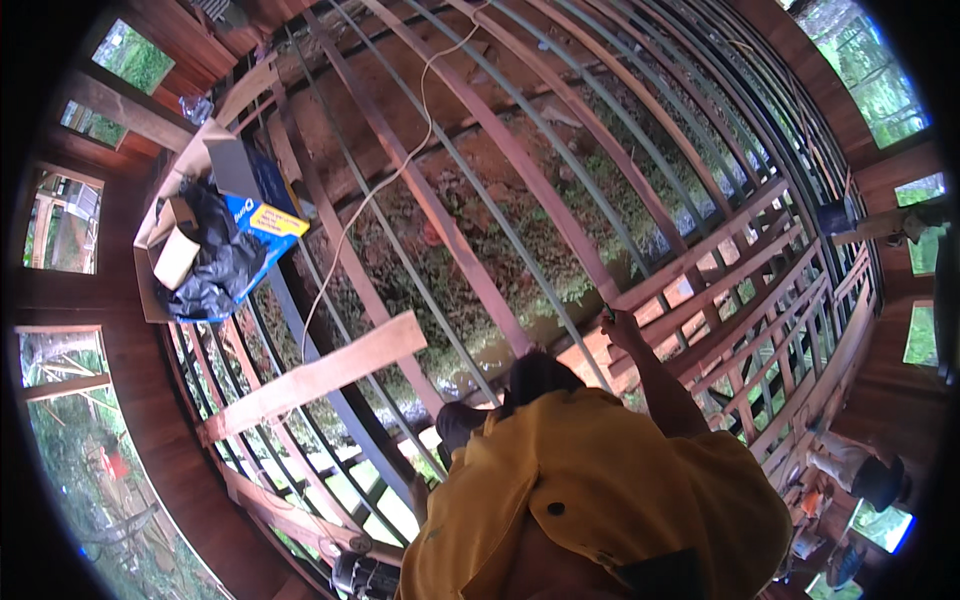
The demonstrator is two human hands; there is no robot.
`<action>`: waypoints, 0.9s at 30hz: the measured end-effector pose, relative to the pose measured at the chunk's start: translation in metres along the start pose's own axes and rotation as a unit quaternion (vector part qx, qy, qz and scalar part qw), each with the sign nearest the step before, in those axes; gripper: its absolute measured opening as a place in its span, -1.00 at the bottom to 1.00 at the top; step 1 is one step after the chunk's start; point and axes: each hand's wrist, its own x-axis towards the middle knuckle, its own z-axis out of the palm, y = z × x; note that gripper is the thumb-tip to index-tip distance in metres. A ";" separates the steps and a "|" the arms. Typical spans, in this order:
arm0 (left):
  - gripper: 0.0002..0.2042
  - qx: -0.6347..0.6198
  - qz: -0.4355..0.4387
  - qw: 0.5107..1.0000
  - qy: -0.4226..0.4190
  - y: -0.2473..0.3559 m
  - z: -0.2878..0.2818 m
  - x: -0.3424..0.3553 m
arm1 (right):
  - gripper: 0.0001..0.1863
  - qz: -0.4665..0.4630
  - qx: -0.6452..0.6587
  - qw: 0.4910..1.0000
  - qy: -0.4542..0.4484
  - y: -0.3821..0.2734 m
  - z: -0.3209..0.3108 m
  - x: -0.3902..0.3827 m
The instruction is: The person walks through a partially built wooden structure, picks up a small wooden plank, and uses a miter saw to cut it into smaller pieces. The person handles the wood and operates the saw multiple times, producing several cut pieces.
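Here a hand (622,328) grips a small tool (606,312) beside a wooden beam (700,250).

Building site: unfinished timber house. Bare floor joists (560,215) span open red earth (520,140); a loose plank (315,375) lies across them. Wooden walls (150,420) with unglazed window openings (62,222).

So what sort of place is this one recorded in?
Most likely a timber building under construction: an open floor frame of wooden joists with bare earth showing between them, reddish plank walls with unglazed openings, and a loose board lying across the joists.
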 end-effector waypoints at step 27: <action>-0.59 0.069 0.317 0.905 -0.276 0.828 0.630 0.161 | -0.70 0.183 0.136 0.974 -0.005 -0.162 -0.055 0.424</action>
